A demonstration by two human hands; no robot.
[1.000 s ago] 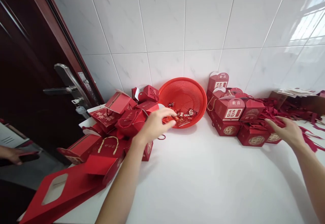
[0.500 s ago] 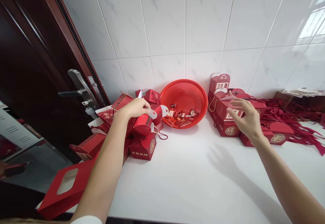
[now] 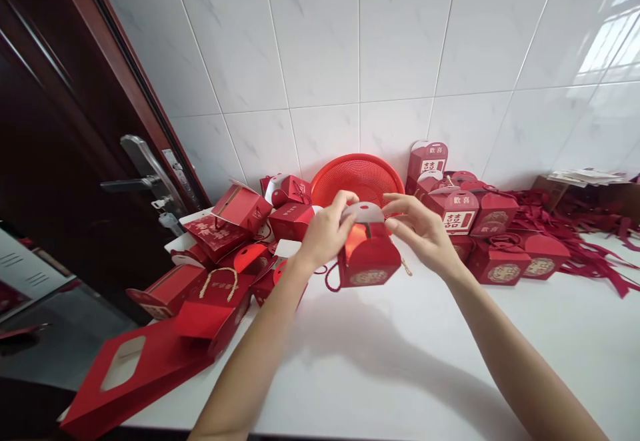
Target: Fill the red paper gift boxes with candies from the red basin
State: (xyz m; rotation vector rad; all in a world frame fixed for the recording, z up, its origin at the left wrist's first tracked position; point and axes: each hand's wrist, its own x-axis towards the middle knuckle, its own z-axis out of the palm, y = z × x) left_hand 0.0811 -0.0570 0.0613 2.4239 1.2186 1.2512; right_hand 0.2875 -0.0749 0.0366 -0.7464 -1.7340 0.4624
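Observation:
A small red gift box (image 3: 370, 264) with a gold round emblem hangs above the white table, its top flaps parted. My left hand (image 3: 326, 229) pinches the box's upper left edge between thumb and fingers. Around the box's upper right edge is my right hand (image 3: 423, 235), thumb and fingers apart; whether the fingertips touch the flap I cannot tell. A dark red cord dangles at the box's left side. Behind the box stands a red plastic basket (image 3: 357, 162), and the box and hands cover the wrapped sweets in it.
More red boxes (image 3: 295, 221) are heaped on the left, beside a red bag with a window (image 3: 165, 354). Several upright boxes (image 3: 493, 211) stand on the right, near dark red ribbons (image 3: 575, 241). A tiled wall (image 3: 325, 47) closes the back; a door handle (image 3: 137, 181) juts out at left.
My left hand has brought a gift box from the left heap to the middle, in front of the basket. My right hand has moved left from the right-hand boxes to this box.

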